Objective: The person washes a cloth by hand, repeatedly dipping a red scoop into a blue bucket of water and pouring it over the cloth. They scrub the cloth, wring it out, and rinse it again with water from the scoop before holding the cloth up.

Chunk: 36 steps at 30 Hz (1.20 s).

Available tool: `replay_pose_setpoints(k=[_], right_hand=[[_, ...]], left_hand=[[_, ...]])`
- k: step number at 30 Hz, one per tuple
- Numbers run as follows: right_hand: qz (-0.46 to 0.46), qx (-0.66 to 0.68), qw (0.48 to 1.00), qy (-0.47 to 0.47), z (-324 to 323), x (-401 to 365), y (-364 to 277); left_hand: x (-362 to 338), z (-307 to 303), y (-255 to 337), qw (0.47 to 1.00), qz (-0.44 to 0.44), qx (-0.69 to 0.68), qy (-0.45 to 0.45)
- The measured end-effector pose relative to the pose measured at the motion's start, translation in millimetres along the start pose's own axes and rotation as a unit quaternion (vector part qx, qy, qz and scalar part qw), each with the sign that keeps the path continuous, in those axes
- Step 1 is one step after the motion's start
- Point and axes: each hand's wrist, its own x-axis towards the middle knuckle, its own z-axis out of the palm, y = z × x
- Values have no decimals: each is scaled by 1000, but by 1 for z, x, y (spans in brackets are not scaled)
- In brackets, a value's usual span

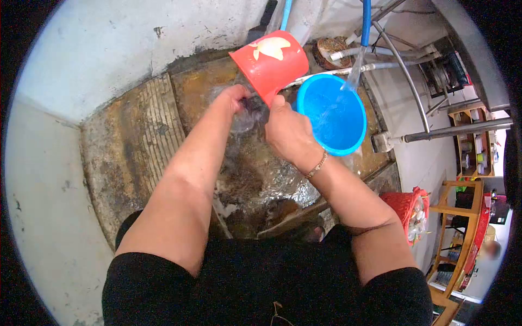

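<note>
My right hand (288, 127) is wrapped round the handle of a red dipper (272, 60) with a pale fish-like mark on its side. The dipper is tilted toward my left hand (235, 98), which is at the left below its rim, in blurred splashing water. Its fingers are smeared, and a dark shape by them is too unclear to name. Just right of my right hand stands a blue bucket (331, 117) with water in it. A stream runs into the bucket from a blue hose (366, 22).
Wet, stained floor (244, 179) lies below my hands, beside a ridged strip (163, 122). Pale pipes and a metal frame (405, 70) stand at the right. A red basket (405, 209) with rubbish is near my right elbow. Wooden shelves (454, 209) are further right.
</note>
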Motion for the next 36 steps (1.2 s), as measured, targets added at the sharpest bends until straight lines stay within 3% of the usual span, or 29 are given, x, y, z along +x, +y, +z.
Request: replay_pose_setpoints(k=[3,5,7,9,10,12,14,16,19,20,22,23,25,26,27,29,34,36], right_hand=[[11,0,1000,-12,-8,-16,15],[-3,-11,1000,24,-23,-29,34],[24,-130,990,49,-29,-33,60],[102,-143,984,-43,-45,-36,82],[102,-140,984,-41,-47,-36,95],[107,-194,957,-185,-41,-33,122],[124,-203,950,-204,-14,-22,145],[141,-214,941,-219,14,-10,167],[130,-155,954,-220,59,13,195],[157,-72,949,-265,76,27,206],[189,97,927,-310,59,30,189],[188,97,928,-308,49,23,186],[308,379,840,-237,36,17,193],[309,462,810,-185,76,26,233],[309,462,810,-186,67,21,233],[311,640,679,-180,23,0,218],[264,693,644,-188,-47,-24,190],[242,689,658,-182,-66,-28,179]], left_hand=[[-18,10,-8,995,-27,53,80],[-45,32,-9,996,-37,34,76],[-48,33,-10,996,-46,16,73],[-35,16,-13,988,-72,106,91],[-35,17,-17,996,-45,38,73],[-38,22,-20,996,-33,21,80],[-40,26,-24,996,-24,4,87],[-30,18,-32,986,-5,-32,162],[33,-57,-59,984,36,-23,171],[-24,4,-47,977,-11,53,208],[-24,1,-50,976,-32,54,210],[-22,-2,-52,974,-55,55,214],[-25,-2,-52,978,-43,100,180],[-34,3,-49,984,-31,77,160],[-40,8,-47,989,-20,54,139],[-45,20,-40,989,-30,-2,147],[-12,-9,-36,989,-37,-68,124],[9,-39,-33,990,-107,-95,9]])
